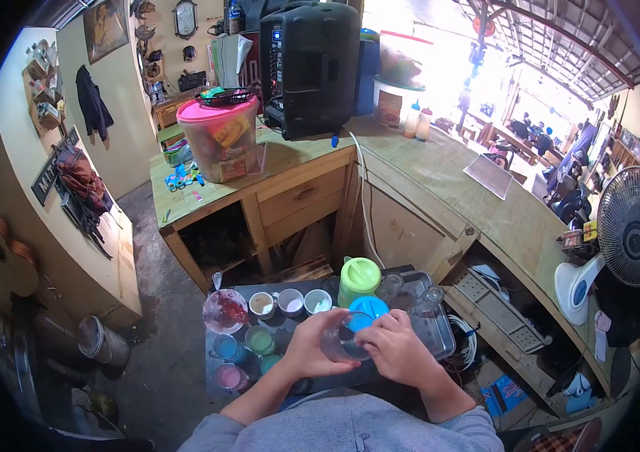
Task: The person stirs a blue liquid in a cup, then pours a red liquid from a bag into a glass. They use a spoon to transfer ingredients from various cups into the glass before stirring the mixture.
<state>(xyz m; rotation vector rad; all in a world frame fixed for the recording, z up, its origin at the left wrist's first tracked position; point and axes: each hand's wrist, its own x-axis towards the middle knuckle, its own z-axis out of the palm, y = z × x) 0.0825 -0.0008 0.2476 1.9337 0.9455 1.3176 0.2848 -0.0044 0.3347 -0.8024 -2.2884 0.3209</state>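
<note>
In front of my chest, my left hand [311, 348] is wrapped round a clear drinking glass [335, 343], which is tilted. My right hand [399, 348] is closed at the glass's rim, its fingers pinched together; what they hold, if anything, is hidden. Just beyond the hands are a blue-lidded container [370, 306] and a jug with a light green lid [360, 277]. To the left stand several cups, among them a white cup [318, 301], a green-filled cup [260, 340], a blue-filled cup [227, 347] and a pink-filled cup [230, 377]. A bowl [218, 320] holds something red.
A metal tray [444, 343] with upturned-looking clear glasses [429, 298] sits at the right of the low dark table [217, 290]. Behind it runs a wooden counter [425, 169] bearing a black speaker [311, 71], a pink-lidded bucket [220, 143] and a fan [629, 230].
</note>
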